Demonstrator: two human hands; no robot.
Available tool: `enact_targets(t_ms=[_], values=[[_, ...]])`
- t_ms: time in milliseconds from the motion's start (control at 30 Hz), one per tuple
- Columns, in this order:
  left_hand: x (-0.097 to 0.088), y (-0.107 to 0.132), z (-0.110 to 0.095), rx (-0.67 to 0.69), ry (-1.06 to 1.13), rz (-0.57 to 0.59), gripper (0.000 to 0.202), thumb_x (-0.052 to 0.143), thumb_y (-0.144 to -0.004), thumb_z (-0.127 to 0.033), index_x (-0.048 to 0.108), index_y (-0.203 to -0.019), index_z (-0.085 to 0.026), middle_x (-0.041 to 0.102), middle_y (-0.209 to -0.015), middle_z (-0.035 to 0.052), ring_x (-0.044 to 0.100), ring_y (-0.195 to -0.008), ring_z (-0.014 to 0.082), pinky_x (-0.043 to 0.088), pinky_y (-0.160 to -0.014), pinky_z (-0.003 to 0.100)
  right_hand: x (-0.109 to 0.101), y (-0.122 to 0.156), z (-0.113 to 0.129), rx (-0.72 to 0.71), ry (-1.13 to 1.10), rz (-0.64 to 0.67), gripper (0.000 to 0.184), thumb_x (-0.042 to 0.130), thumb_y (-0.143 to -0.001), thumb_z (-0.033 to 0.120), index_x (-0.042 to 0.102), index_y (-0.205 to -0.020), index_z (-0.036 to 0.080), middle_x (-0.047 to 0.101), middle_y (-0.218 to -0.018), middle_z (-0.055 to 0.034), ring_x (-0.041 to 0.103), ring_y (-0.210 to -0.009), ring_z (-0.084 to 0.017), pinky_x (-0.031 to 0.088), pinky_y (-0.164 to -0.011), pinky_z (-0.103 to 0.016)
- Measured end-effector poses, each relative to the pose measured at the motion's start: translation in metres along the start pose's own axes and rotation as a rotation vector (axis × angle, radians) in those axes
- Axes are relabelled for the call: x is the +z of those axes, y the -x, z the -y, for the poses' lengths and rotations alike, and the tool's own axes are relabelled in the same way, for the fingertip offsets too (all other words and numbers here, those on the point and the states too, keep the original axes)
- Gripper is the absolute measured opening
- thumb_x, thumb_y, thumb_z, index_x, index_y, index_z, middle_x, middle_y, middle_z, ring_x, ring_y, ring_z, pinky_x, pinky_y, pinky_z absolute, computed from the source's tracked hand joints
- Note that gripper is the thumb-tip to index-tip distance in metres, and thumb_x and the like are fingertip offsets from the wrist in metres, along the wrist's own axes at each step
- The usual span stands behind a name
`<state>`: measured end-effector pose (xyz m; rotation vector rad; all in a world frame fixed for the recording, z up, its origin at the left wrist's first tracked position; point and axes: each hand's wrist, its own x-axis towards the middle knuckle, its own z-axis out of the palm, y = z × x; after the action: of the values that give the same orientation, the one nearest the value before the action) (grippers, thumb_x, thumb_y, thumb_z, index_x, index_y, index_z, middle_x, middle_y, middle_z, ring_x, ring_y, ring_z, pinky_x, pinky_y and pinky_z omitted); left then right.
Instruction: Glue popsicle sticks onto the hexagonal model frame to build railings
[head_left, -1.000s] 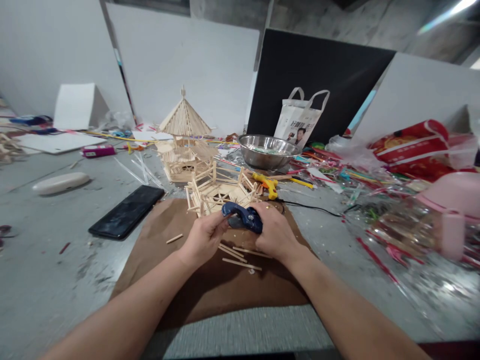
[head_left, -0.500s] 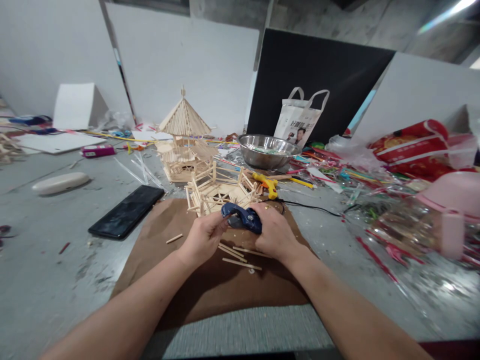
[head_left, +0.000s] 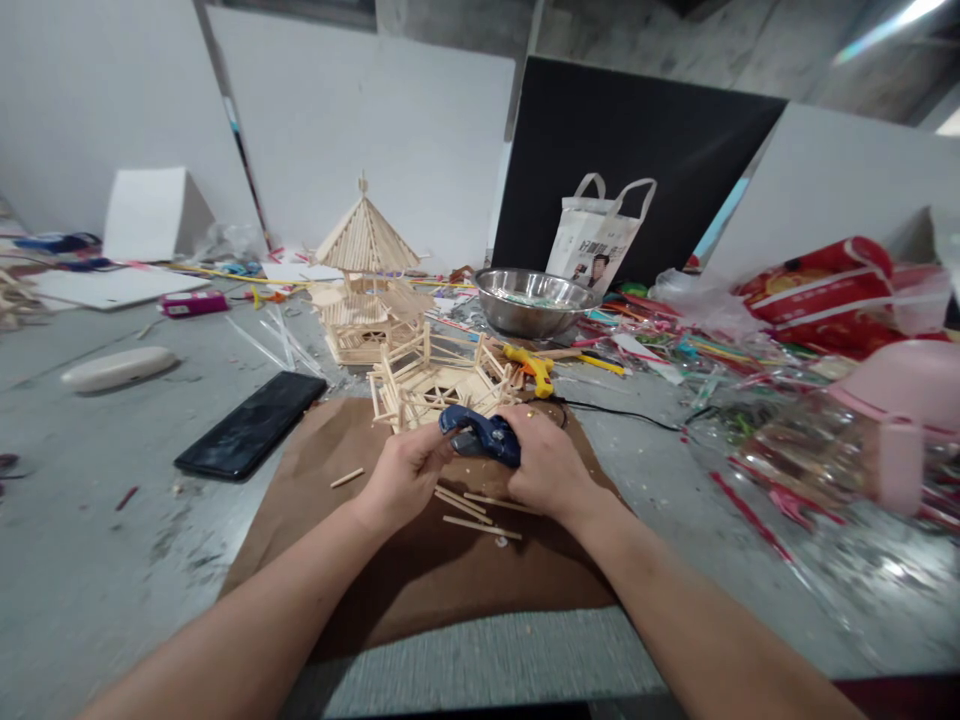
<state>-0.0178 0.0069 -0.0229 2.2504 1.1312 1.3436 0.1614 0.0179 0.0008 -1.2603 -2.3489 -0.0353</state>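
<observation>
My right hand (head_left: 547, 462) is wrapped round a blue glue gun (head_left: 480, 434) over a brown paper sheet (head_left: 420, 570). Its nozzle points left toward my left hand (head_left: 405, 475), which is closed in a pinch at the gun's tip; what it pinches is too small to make out. Just beyond the hands sits a low hexagonal frame of wooden sticks (head_left: 435, 378). Several loose sticks (head_left: 472, 510) lie on the paper under my hands. A stick pavilion with a pointed roof (head_left: 365, 280) stands further back.
A black phone (head_left: 251, 424) lies left of the paper. A steel bowl (head_left: 534, 300), a yellow glue gun (head_left: 531, 366) with a black cord, a white bag (head_left: 596, 240) and plastic-wrapped clutter fill the right side. A white oval case (head_left: 118, 366) lies far left.
</observation>
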Motion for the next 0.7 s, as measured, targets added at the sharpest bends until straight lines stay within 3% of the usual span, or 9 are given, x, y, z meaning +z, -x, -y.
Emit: enact_targets(t_ms=[700], values=[[0.0001, -0.0020, -0.0022, 0.068, -0.011, -0.047, 0.021, 0.036, -0.077, -0.011, 0.047, -0.059, -0.013, 0.044, -0.051, -0.0029, 0.042, -0.049, 0.0061, 0.034, -0.048, 0.014, 0.0007, 0.0006, -0.0038, -0.002, 0.087, 0.001, 0.040, 0.050, -0.057, 0.015, 0.045, -0.096, 0.014, 0.054, -0.095, -0.0115, 0.049, -0.089, -0.024, 0.039, -0.077, -0.035]])
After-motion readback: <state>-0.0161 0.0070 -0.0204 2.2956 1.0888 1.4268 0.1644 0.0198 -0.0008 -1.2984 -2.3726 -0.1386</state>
